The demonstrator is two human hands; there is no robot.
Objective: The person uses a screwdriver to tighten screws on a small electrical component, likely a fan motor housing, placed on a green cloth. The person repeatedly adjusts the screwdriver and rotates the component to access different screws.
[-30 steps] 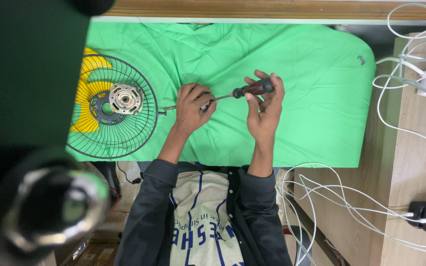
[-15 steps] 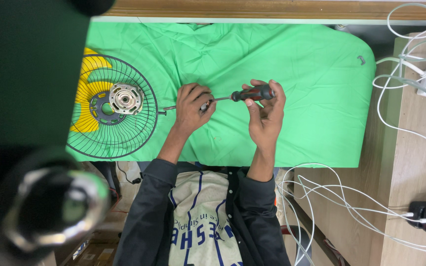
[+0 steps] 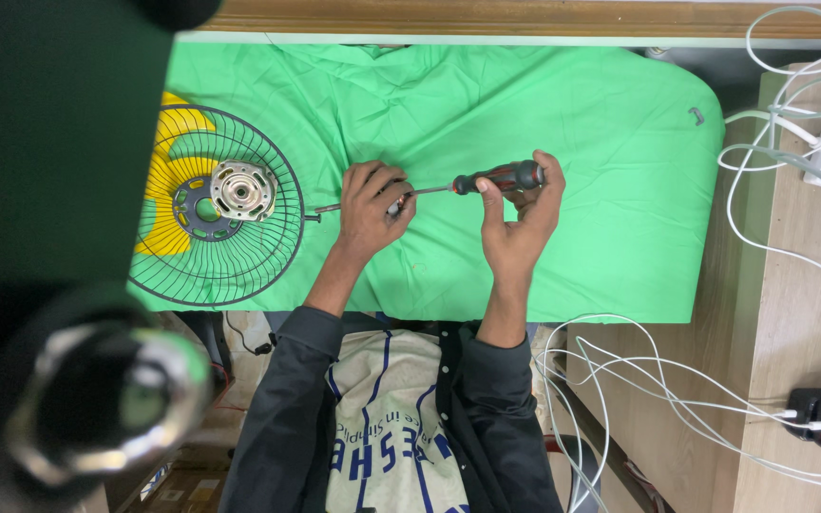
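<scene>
1. The right hand (image 3: 515,223) grips the screwdriver (image 3: 501,178) by its black-and-red handle, fingers wrapped tight around it. The tool lies level above the green cloth (image 3: 544,114).
2. The left hand (image 3: 372,204) is curled shut around a small part at the shaft's tip. The part is hidden by the fingers; I cannot tell what it is. A thin metal rod or shaft sticks out left of the fist towards the fan guard (image 3: 216,204).
3. The fan guard lies flat on the cloth at the left end, with a metal motor housing (image 3: 239,188) on its hub and a yellow blade (image 3: 168,180) beneath the wires.
4. Risk, as I judge it: the blade tip sits close to the left fingers. If it slips off the screw head, it could jab the palm.
5. Risk: any loosened screw could drop and roll into the cloth's folds.
6. White cables (image 3: 791,161) trail over the wooden bench (image 3: 810,285) to the right, well apart from both hands.
</scene>
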